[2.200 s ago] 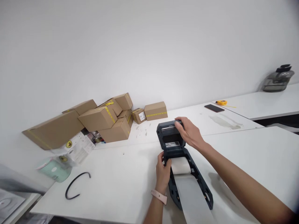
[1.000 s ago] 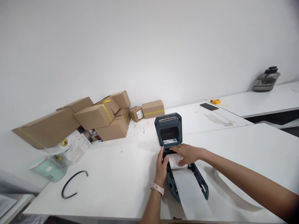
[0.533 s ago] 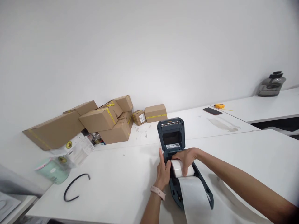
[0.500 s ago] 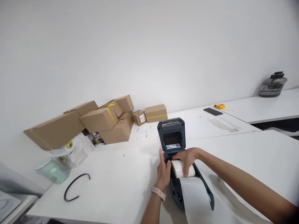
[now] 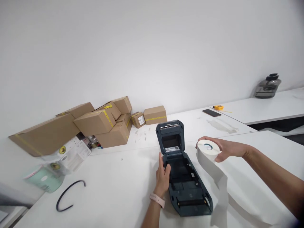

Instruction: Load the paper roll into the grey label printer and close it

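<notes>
A dark blue label printer (image 5: 182, 177) lies open on the white table (image 5: 114, 186), its lid (image 5: 170, 136) tilted up at the back and its paper bay bare. My left hand (image 5: 162, 176) grips the printer's left side, fingers closed on the edge. My right hand (image 5: 225, 148) holds a white paper roll (image 5: 208, 149) to the right of the printer, just above the table. A long white strip (image 5: 222, 190) trails from the roll down toward the table's near edge.
Several cardboard boxes (image 5: 95, 122) are piled against the wall at the back left, with packets (image 5: 71, 155) and a pale green roll (image 5: 44, 180) beside them. A black curved cable (image 5: 68, 194) lies front left. A phone (image 5: 210, 112), a yellow tape measure (image 5: 218, 107) and a grey appliance (image 5: 267, 86) sit far right.
My right hand lifted the paper roll out of the printer and carried it to the right, pulling the strip clear of the bay. My left hand stayed on the printer's side.
</notes>
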Demonstrator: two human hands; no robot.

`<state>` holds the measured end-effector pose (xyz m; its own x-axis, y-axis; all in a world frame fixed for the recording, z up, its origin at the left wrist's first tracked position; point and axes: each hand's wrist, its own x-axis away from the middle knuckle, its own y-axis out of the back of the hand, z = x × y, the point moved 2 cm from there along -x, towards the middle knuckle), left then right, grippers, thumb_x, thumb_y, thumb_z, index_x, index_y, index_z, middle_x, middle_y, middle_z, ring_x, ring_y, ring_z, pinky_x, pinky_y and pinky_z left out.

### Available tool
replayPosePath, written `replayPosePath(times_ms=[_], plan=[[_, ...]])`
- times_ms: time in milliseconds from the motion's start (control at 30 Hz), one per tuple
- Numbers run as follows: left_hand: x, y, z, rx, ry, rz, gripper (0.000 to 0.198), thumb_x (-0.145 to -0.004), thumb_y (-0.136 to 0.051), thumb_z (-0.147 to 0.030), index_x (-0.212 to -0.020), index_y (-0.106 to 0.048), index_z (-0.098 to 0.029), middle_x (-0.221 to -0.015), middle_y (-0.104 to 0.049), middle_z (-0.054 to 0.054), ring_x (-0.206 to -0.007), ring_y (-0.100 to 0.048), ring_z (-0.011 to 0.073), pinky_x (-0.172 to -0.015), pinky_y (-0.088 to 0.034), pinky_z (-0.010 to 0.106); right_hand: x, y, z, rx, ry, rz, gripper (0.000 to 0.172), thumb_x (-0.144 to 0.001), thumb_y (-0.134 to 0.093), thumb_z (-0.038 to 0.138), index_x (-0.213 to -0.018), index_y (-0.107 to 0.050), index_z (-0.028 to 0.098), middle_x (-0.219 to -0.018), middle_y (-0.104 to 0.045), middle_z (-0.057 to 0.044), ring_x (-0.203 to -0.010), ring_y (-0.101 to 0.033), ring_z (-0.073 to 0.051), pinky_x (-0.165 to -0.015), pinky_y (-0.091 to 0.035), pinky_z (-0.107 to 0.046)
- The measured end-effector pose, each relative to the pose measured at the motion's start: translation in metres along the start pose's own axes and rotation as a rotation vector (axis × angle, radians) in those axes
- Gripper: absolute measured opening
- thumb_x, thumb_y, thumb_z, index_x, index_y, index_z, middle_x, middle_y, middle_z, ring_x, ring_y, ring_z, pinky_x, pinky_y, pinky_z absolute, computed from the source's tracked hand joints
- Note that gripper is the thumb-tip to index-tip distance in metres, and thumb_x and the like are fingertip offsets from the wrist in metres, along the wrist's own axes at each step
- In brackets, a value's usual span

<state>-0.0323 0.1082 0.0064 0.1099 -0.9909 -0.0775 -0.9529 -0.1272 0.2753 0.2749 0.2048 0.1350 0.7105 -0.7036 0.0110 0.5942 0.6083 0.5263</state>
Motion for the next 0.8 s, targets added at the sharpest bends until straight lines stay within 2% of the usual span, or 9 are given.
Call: replayPosePath(times_ms=[100, 233, 367, 500, 600, 667, 733, 800], plan=[[0.000, 0.000, 0.001, -0.002, 0.005, 0.015, 0.077, -0.097, -0.039, -0.060, -0.160, -0.006, -0.031, -0.168, -0.018, 0.003, -0.154, -0.019, 0.0241, -0.125, -0.019, 0.042, 0.003, -0.007, -0.030, -0.072, -0.045, 0.090, 0.075, -0.062, -0.082, 0.043, -0.130, -0.057, 0.024, -0.126, -0.062, -0.009, -0.116, -0.058, -0.034, -0.098, -0.048, -0.040], [0.000, 0.000, 0.001, -0.015, 0.011, 0.018, 0.079, -0.096, -0.038, -0.063, -0.160, -0.007, -0.031, -0.168, -0.020, 0.004, -0.154, -0.021, 0.0240, -0.125, -0.017, 0.041, -0.006, -0.024, -0.060, -0.115, -0.120, 0.118, 0.077, -0.059, -0.082, 0.042, -0.129, -0.054, 0.024, -0.125, -0.061, -0.008, -0.117, -0.057, -0.033, -0.099, -0.047, -0.042], [-0.001, 0.000, 0.003, -0.012, -0.003, 0.008, 0.079, -0.095, -0.039, -0.065, -0.160, -0.009, -0.031, -0.168, -0.021, 0.004, -0.154, -0.021, 0.0235, -0.125, -0.019, 0.039, -0.020, -0.043, -0.074, -0.158, -0.119, 0.132, 0.079, -0.057, -0.084, 0.037, -0.128, -0.054, 0.023, -0.126, -0.061, -0.008, -0.119, -0.057, -0.032, -0.103, -0.044, -0.042], [0.000, 0.000, 0.005, -0.026, 0.011, 0.007, 0.079, -0.095, -0.038, -0.066, -0.160, -0.010, -0.032, -0.168, -0.020, 0.005, -0.153, -0.023, 0.0259, -0.124, -0.020, 0.043, -0.020, -0.055, -0.084, -0.210, -0.122, 0.106, 0.084, -0.061, -0.083, 0.042, -0.136, -0.051, 0.024, -0.129, -0.063, -0.010, -0.122, -0.057, -0.034, -0.104, -0.044, -0.047], [-0.001, 0.000, 0.006, -0.013, 0.014, 0.006, 0.078, -0.095, -0.040, -0.065, -0.160, -0.011, -0.033, -0.168, -0.019, 0.004, -0.153, -0.023, 0.0265, -0.124, -0.021, 0.044, 0.004, -0.051, -0.098, -0.287, -0.146, -0.023, 0.087, -0.071, -0.078, 0.050, -0.148, -0.042, 0.031, -0.152, -0.048, -0.011, -0.141, -0.044, -0.035, -0.111, -0.040, -0.047], [-0.002, 0.000, 0.008, 0.006, 0.008, 0.002, 0.078, -0.095, -0.042, -0.064, -0.160, -0.013, -0.033, -0.168, -0.018, 0.004, -0.153, -0.023, 0.0260, -0.124, -0.021, 0.043, 0.031, -0.047, -0.111, -0.339, -0.184, -0.104, 0.076, -0.079, -0.070, 0.056, -0.147, -0.047, 0.033, -0.159, -0.040, -0.010, -0.146, -0.037, -0.034, -0.114, -0.037, -0.048], [-0.003, 0.000, 0.010, 0.015, 0.005, -0.004, 0.078, -0.094, -0.043, -0.064, -0.159, -0.015, -0.033, -0.168, -0.019, 0.004, -0.153, -0.024, 0.0260, -0.124, -0.022, 0.042, 0.057, -0.047, -0.121, -0.348, -0.216, -0.108, 0.065, -0.082, -0.066, 0.060, -0.139, -0.057, 0.032, -0.157, -0.043, -0.011, -0.146, -0.037, -0.035, -0.115, -0.035, -0.048], [-0.004, -0.001, 0.011, 0.012, 0.001, -0.012, 0.076, -0.094, -0.044, -0.063, -0.159, -0.017, -0.033, -0.168, -0.020, 0.004, -0.153, -0.025, 0.0260, -0.124, -0.022, 0.042, 0.076, -0.054, -0.125, -0.313, -0.227, -0.084, 0.061, -0.082, -0.068, 0.058, -0.136, -0.061, 0.032, -0.155, -0.046, -0.011, -0.146, -0.036, -0.035, -0.115, -0.035, -0.046]])
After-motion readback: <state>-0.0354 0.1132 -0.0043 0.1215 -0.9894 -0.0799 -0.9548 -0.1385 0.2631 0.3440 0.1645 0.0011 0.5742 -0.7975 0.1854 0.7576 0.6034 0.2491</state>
